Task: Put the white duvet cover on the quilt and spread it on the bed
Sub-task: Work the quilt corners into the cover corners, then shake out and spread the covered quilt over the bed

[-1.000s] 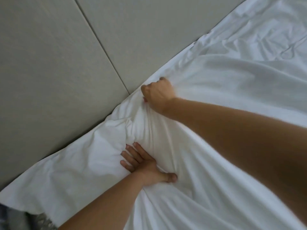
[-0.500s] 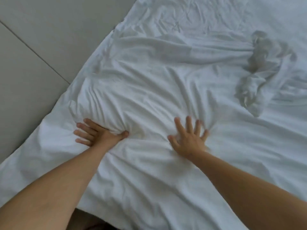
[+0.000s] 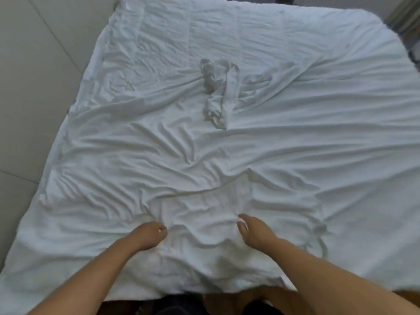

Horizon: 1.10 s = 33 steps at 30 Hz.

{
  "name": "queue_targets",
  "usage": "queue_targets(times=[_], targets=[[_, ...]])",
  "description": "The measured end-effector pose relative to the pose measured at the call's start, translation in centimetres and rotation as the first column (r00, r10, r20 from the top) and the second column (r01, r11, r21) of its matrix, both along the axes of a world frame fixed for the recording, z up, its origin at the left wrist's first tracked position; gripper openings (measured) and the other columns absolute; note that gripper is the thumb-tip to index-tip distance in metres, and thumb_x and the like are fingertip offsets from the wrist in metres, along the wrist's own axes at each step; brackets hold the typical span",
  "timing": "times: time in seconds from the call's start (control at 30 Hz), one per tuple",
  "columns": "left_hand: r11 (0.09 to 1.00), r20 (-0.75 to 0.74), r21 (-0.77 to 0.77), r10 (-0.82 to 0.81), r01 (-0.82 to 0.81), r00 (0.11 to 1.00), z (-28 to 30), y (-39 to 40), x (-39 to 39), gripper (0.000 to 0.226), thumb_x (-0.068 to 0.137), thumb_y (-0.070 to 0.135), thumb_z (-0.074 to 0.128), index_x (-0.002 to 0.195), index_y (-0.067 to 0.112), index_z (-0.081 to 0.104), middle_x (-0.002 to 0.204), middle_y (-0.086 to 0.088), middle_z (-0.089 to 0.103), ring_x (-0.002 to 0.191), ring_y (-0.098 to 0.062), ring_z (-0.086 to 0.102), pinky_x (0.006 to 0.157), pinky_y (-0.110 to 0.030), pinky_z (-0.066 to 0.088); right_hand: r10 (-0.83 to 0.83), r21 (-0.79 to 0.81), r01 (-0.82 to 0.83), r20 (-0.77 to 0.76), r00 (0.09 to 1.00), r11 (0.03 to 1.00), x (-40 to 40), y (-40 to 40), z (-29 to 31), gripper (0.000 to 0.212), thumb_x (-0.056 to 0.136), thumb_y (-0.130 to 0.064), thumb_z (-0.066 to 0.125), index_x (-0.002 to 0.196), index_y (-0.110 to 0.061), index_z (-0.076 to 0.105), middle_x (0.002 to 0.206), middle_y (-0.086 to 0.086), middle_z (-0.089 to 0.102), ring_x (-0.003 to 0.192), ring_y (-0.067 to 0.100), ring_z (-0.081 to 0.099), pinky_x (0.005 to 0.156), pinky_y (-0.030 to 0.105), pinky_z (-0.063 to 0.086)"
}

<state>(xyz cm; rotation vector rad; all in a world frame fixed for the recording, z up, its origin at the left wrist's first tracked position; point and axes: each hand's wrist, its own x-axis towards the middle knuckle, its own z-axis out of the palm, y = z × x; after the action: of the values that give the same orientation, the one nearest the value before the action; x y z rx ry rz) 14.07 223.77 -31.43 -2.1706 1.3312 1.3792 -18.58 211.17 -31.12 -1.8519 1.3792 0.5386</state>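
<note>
Duvet cover (image 3: pixel 227 155) lies wrinkly on bed. Left hand (image 3: pixel 148 235) & right hand (image 3: pixel 254 230) pinch folds w/ curled fingers, prob. to tug it flat.

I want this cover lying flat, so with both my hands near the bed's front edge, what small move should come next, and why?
Probably grip the fabric and draw it toward you. The left hand and right hand are on the white duvet cover near the front edge, where creases bunch between them and long wrinkles run across the middle. A twisted bunch of cloth farther up needs flattening later.
</note>
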Motion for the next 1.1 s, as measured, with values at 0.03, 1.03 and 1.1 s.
queue_targets(times=[0.03, 1.03, 1.1], targets=[[0.998, 0.019, -0.037, -0.047, 0.048, 0.999, 2.1, -0.9, -0.5, 0.044, 0.104, 0.048, 0.044, 0.139, 0.025, 0.056, 0.145, 0.002, 0.056, 0.128, -0.017, 0.055, 0.101, -0.027, 0.041, -0.005, -0.017, 0.006, 0.016, 1.000, 1.000, -1.9, -1.0, 1.2, 0.060, 0.106, -0.054, 0.032, 0.154, -0.019, 0.040, 0.152, 0.008, 0.049, 0.139, 0.028, 0.047, 0.111, 0.038, 0.039], [0.968, -0.256, -0.147, -0.234, 0.202, 0.938, 6.9, -20.0, -65.3, 0.016, 0.096, 0.038, 0.060, 0.100, 0.027, 0.071, 0.093, 0.004, 0.072, 0.076, -0.011, 0.067, 0.063, -0.024, 0.046, -0.656, -0.065, 0.653, -0.040, 0.754, 0.754, -66.1, -1.5, 10.4, 0.026, 0.097, -0.043, 0.036, 0.108, -0.028, 0.054, 0.112, 0.001, 0.059, 0.109, 0.030, 0.057, 0.096, 0.049, 0.047], [0.971, -0.247, -0.144, -0.221, 0.190, 0.943, 6.0, -22.7, -68.3, 0.016, 0.096, 0.037, 0.061, 0.100, 0.026, 0.071, 0.091, 0.005, 0.072, 0.072, -0.010, 0.066, 0.063, -0.025, 0.047, -0.641, -0.055, 0.639, -0.040, 0.766, 0.767, -70.3, -4.2, 10.2, 0.031, 0.098, -0.040, 0.036, 0.119, -0.025, 0.053, 0.118, 0.003, 0.059, 0.109, 0.030, 0.057, 0.096, 0.048, 0.048]])
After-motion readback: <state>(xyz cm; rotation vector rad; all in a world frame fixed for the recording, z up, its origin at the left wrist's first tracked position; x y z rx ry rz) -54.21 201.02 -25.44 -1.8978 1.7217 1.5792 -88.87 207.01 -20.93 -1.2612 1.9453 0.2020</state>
